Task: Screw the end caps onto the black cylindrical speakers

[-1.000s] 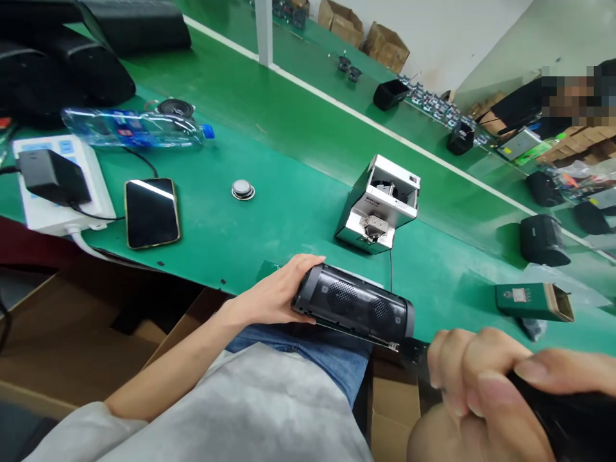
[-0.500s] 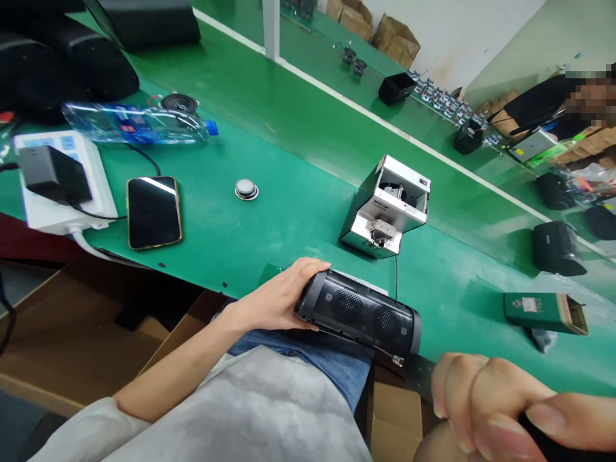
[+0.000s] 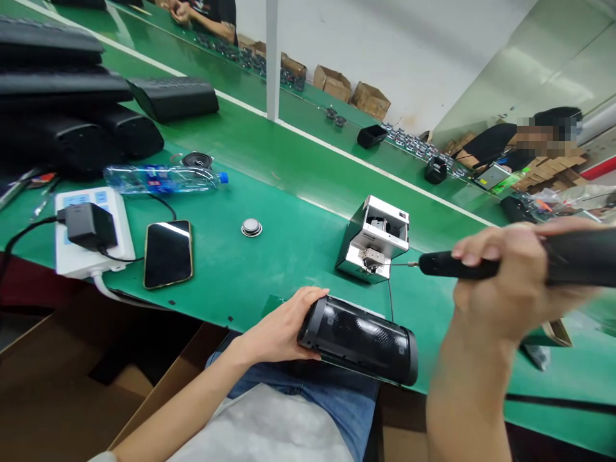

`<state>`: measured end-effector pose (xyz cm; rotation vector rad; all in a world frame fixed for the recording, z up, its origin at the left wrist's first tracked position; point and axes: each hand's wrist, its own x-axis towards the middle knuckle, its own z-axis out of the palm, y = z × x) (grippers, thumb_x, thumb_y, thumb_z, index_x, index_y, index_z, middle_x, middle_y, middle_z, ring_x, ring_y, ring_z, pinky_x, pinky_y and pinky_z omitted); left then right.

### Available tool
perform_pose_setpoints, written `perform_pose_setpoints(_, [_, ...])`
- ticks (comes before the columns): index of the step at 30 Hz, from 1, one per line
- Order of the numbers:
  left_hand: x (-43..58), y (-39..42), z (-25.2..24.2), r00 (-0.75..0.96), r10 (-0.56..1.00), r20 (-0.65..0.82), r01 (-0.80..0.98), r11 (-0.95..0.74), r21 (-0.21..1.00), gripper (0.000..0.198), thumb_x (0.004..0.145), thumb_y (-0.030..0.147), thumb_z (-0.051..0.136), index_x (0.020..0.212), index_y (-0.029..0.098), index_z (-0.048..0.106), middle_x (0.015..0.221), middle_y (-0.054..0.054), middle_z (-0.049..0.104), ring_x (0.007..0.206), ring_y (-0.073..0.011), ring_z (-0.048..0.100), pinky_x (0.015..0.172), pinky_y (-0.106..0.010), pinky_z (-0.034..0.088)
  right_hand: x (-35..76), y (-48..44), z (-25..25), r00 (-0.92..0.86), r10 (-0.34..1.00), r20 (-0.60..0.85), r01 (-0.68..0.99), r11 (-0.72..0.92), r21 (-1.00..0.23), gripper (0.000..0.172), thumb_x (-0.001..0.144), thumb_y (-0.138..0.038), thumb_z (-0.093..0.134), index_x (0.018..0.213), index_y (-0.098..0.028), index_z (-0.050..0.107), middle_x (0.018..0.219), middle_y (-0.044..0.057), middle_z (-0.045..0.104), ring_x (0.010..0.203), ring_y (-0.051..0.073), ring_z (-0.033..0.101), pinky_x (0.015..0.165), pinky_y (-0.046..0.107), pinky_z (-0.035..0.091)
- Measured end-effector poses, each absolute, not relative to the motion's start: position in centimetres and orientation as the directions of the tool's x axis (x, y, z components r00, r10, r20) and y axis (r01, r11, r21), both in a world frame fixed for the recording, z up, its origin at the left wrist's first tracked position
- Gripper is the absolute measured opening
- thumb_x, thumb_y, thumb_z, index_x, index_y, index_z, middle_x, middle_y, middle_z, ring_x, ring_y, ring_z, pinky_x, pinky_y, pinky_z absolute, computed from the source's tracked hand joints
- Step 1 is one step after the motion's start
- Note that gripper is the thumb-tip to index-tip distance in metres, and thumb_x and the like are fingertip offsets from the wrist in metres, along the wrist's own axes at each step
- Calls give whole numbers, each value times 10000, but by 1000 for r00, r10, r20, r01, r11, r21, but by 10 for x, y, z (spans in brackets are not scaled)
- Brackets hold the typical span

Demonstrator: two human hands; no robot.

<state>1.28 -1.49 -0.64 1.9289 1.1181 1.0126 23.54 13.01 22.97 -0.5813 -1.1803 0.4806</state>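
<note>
A black speaker housing (image 3: 360,340) with perforated grille areas lies tilted over my lap at the table's front edge. My left hand (image 3: 289,327) is closed around its left end. On the right, my right hand (image 3: 505,269) is raised and wrapped around a black electric screwdriver (image 3: 582,256), slightly blurred. The screwdriver's thin bit points left, close to the front of a silver and black screw feeder (image 3: 375,240). Whether the bit touches the feeder, or carries a screw, I cannot tell.
A phone (image 3: 168,254), a white power strip (image 3: 120,221) with a black adapter, a plastic bottle (image 3: 163,179) and a small round silver part (image 3: 251,227) lie on the green table (image 3: 216,263). Black housings (image 3: 58,90) are piled far left. Two people sit beyond.
My right hand has lifted the screwdriver from the housing's right end up to the screw feeder. The left hand keeps hold of the housing. The camera view has tilted upward.
</note>
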Motion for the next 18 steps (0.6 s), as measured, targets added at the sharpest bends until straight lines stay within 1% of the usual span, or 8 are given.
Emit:
perform_pose_setpoints(2, [13,-15,-6,329,898,293,373,-409,833,1405,728,252,1130,1765,400,194,1711,-182,478,1603,-450,537,1342,-646,512,213,144,222,248,630,736,-30,764,-644,201,809,-205,775,938,-265,633,596,-92,540,450,167,511,471,336,488])
perform_pose_setpoints(4, [14,-15,-6,329,896,297,373,-413,831,1410,732,262,1131,1770,402,188,1712,-182,476,1598,-446,543,1338,-638,517,207,153,215,230,665,711,-6,731,-682,190,838,-224,796,937,-257,637,587,-91,538,435,163,506,454,322,470])
perform_pose_setpoints(9, [14,-15,-6,324,901,289,372,-402,837,1362,771,284,1111,1771,407,195,1717,-177,475,1604,-436,543,1337,-634,520,210,164,211,260,677,689,-1,713,-701,164,831,-212,772,895,-247,625,570,-92,495,405,139,449,416,284,391])
perform_pose_setpoints(15, [13,-15,-5,319,899,300,383,-412,826,1374,755,256,1114,1766,415,198,1717,-168,482,1601,-429,550,1342,-627,519,215,147,217,213,734,645,-26,664,-747,178,815,-217,783,906,-246,633,565,-101,506,410,146,462,414,295,415])
perform_pose_setpoints(18, [13,-14,-5,324,901,289,393,-406,825,1404,749,228,1113,1776,420,176,1716,-173,478,1598,-431,553,1335,-641,523,234,116,231,228,746,626,-35,649,-760,197,797,-159,772,939,-235,659,567,-89,521,430,143,461,431,293,407])
